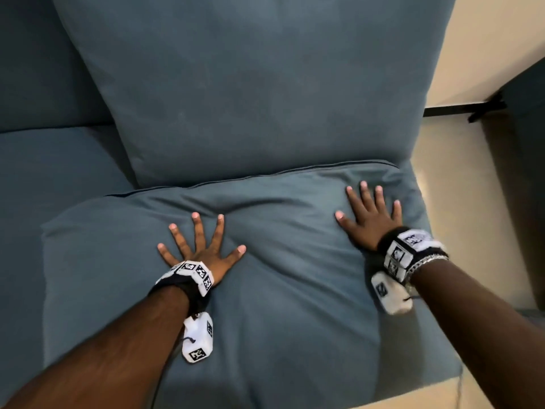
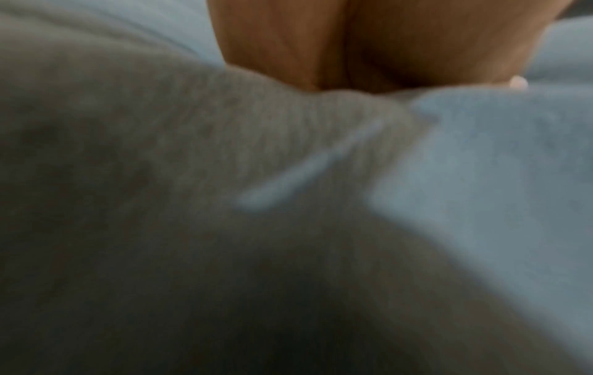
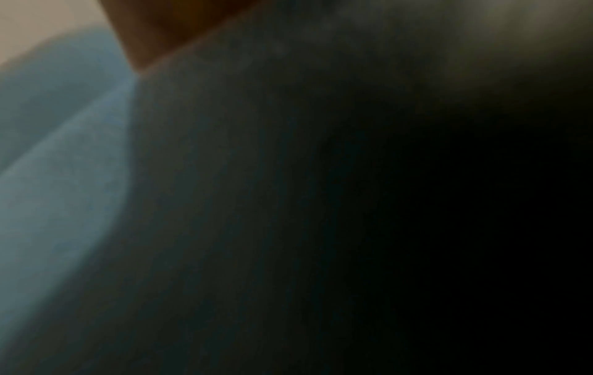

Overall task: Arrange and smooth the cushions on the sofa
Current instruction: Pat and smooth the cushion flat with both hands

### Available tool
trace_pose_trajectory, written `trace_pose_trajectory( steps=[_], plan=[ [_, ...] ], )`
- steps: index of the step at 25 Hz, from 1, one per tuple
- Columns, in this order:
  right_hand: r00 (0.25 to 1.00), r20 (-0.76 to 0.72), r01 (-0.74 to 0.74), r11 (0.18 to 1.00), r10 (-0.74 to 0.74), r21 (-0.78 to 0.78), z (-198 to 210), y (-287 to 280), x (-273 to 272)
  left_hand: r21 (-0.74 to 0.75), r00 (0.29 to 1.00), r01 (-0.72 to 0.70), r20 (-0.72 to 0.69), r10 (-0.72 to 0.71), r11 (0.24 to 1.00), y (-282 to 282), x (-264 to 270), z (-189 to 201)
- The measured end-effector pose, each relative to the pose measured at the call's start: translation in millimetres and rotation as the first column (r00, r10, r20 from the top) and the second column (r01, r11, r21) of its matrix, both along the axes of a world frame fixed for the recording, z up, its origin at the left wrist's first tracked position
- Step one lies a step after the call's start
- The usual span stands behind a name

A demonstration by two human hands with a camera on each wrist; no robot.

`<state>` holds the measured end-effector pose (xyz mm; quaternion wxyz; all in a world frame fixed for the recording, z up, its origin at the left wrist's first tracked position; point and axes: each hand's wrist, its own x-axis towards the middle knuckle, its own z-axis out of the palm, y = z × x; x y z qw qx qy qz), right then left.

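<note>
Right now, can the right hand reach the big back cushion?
Probably yes. The right hand lies flat on the seat cushion, fingers pointing at the back cushion, nothing between them.

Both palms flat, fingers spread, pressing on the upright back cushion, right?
Wrong cushion. The head view shows the left hand and right hand flat, fingers spread, pressing on the seat cushion, which creases around them. The back cushion stands upright behind, untouched.

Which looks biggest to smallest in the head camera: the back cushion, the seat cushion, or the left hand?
1. Seat cushion and back cushion: too alike to rank; both run past the picture's edges, and the seat is nearer.
2. Left hand: by far the smallest.
</note>
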<state>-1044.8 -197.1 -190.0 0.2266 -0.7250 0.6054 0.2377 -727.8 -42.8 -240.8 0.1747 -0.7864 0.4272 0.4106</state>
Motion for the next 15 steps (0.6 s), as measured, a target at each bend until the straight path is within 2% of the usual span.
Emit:
trace_pose_trajectory(
  steps=[1, 2, 3, 4, 5, 6, 7, 8, 9, 10, 11, 12, 13, 14, 15],
  plan=[
    [0.989, 0.145, 0.045, 0.998, -0.040, -0.033, 13, -14, -1, 0.013, 1.000, -0.012, 0.006, 0.012, 1.000, 2, 1, -1],
    [0.937, 0.343, 0.131, 0.979, -0.070, -0.157, 35, -28, -3, 0.009, 1.000, -0.015, 0.014, 0.014, 1.000, 1, 6, 1],
    [0.840, 0.541, 0.274, 0.893, -0.042, -0.356, 57, -36, -8, 0.014, 1.000, -0.013, 0.009, 0.013, 1.000, 0, 10, 3],
    [0.745, 0.667, 0.437, 0.743, 0.016, -0.506, 71, -37, -12, 0.022, 1.000, -0.010, 0.005, 0.010, 1.000, -1, 12, 4],
    [0.757, 0.652, 0.477, 0.655, 0.034, -0.587, 69, -34, -21, 0.026, 1.000, -0.008, 0.002, 0.008, 1.000, -2, 13, 4],
    [0.837, 0.548, 0.404, 0.654, 0.019, -0.639, 55, -23, -26, 0.024, 1.000, 0.001, 0.006, -0.001, 1.000, -3, 11, 5],
    [0.925, 0.377, 0.261, 0.805, -0.050, -0.533, 28, -7, -20, 0.027, 1.000, 0.005, 0.012, -0.005, 1.000, -5, 9, 7],
    [0.981, 0.178, 0.133, 0.935, -0.077, -0.330, -3, 6, -19, 0.047, 1.000, 0.006, 0.012, -0.006, 0.999, -3, 6, 11],
    [0.996, 0.046, 0.079, 0.985, -0.073, -0.156, -15, 6, -23, 0.049, 1.000, 0.005, 0.011, -0.006, 0.999, -1, 3, 12],
    [0.996, 0.060, 0.071, 0.992, -0.064, -0.108, -7, -3, -22, 0.034, 1.000, 0.010, 0.017, -0.011, 0.999, 1, 1, 11],
    [0.973, 0.209, 0.134, 0.976, -0.096, -0.172, 11, -16, -25, 0.027, 1.000, 0.012, 0.021, -0.013, 1.000, 1, 2, 10],
    [0.914, 0.396, 0.220, 0.926, -0.086, -0.306, 34, -24, -30, 0.032, 1.000, 0.003, 0.015, -0.003, 0.999, 1, 4, 10],
    [0.822, 0.569, 0.343, 0.818, -0.024, -0.462, 56, -18, -35, 0.039, 1.000, -0.001, 0.008, 0.000, 0.999, -1, 6, 11],
    [0.768, 0.639, 0.454, 0.683, 0.024, -0.571, 67, 2, -39, 0.037, 1.000, 0.008, -0.001, -0.008, 0.999, -1, 7, 11],
    [0.826, 0.563, 0.439, 0.641, -0.011, -0.630, 66, 28, -41, 0.031, 1.000, 0.020, 0.001, -0.020, 0.999, 1, 7, 10]
  ],
)
